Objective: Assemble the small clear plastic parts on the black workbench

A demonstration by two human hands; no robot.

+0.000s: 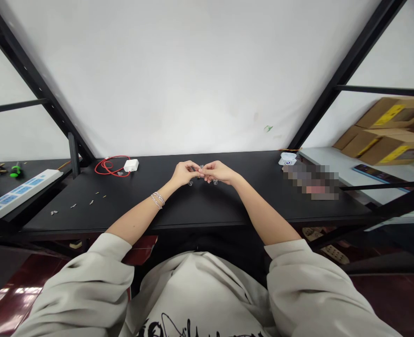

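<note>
Right of the charger (131,165), the left hand (184,173) and right hand (221,172) meet fingertip to fingertip, grip unclear to me, among loose clear bits (215,182), so work seems unfinished.

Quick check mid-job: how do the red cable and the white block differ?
The red cable is thin and looped; the white block is compact and boxy. The cable is red, the block white. The cable's loops spread wider than the block.
Both lie on the black table, left of the left hand.
</note>
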